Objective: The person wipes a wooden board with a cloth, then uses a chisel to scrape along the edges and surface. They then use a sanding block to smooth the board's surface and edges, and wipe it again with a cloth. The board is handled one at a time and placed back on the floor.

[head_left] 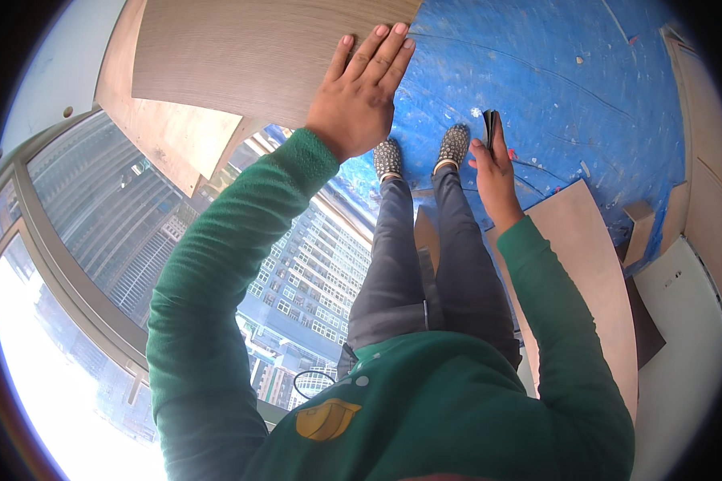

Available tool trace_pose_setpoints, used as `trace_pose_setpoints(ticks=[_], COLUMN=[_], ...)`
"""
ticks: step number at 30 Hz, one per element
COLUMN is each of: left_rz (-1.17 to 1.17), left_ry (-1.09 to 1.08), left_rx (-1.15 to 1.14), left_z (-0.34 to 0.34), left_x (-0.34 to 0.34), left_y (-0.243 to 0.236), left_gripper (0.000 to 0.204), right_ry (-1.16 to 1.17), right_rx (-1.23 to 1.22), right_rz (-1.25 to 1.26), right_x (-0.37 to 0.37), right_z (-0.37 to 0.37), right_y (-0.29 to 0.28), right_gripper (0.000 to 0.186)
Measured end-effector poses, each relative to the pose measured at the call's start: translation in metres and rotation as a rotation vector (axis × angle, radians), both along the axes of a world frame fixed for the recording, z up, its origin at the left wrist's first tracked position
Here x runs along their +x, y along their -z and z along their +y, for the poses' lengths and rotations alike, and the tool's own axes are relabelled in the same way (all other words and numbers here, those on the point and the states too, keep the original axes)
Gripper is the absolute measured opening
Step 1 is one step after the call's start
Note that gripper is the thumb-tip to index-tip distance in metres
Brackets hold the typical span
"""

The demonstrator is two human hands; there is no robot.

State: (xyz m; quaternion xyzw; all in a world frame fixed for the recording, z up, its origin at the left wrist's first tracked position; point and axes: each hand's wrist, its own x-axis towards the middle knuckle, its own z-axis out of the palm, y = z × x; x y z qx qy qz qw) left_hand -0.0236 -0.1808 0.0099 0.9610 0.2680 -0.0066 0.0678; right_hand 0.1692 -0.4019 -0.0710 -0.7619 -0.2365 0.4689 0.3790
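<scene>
My left hand [359, 96] lies palm down at the right edge of a brown wood-grain panel [225, 56], its fingers stretched out straight. It looks to rest on the panel, though the palm side is hidden. Lower and to the right, my right hand [496, 172] is closed round a small, thin, dark flat thing [489, 128] that stands up between thumb and fingers. Its exact kind cannot be made out. Nothing else is near that hand except the blue floor sheet below it.
A blue plastic sheet [553, 72] with scraps on it covers the floor. Pale plywood boards [168, 140] lie under the brown panel. At left is a large window [96, 216] with tall buildings outside. Cut boards [586, 264] and a white panel [682, 305] are at right.
</scene>
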Motion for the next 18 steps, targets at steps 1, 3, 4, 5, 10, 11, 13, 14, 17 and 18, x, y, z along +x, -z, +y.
trace_pose_setpoints(ticks=[1,3,4,5,10,11,13,14,17,18], left_rz=[-0.063,-0.045,0.028,-0.094,0.128,0.159,0.148,0.099,0.019,0.012], left_ry=[0.023,0.048,0.057,0.05,-0.004,-0.025,-0.048,-0.045,0.084,0.149], left_rx=[0.033,0.144,0.226,0.095,0.11,0.09,0.085,0.096,0.244,0.185], left_z=[0.02,0.051,0.064,0.084,0.166,0.176,0.185,0.186,0.169,0.148], left_x=[0.019,0.046,0.058,0.078,0.183,0.202,0.207,0.2,0.152,0.133], left_y=[0.004,0.014,0.02,0.024,0.021,0.014,0.017,0.023,0.045,0.042], left_gripper=[0.07,0.067,0.065,0.069,0.073,0.073,0.073,0.073,0.071,0.07], right_ry=[0.003,0.027,0.039,0.042,0.068,0.082,0.122,0.14,0.192,0.215], right_rx=[0.002,-0.067,-0.096,-0.105,-0.14,-0.155,-0.125,-0.108,0.004,0.02], right_rz=[-0.007,0.087,0.132,0.126,0.102,0.102,0.155,0.183,0.291,0.284], right_x=[0.0,0.003,0.004,0.006,0.014,0.015,0.013,0.012,0.009,0.01], right_z=[-0.001,0.003,0.005,0.002,-0.017,-0.02,-0.023,-0.024,-0.019,-0.018], right_y=[-0.002,-0.02,-0.026,-0.026,-0.027,-0.029,-0.027,-0.026,-0.024,-0.023], right_gripper=[0.072,0.071,0.071,0.07,0.066,0.065,0.065,0.065,0.067,0.067])
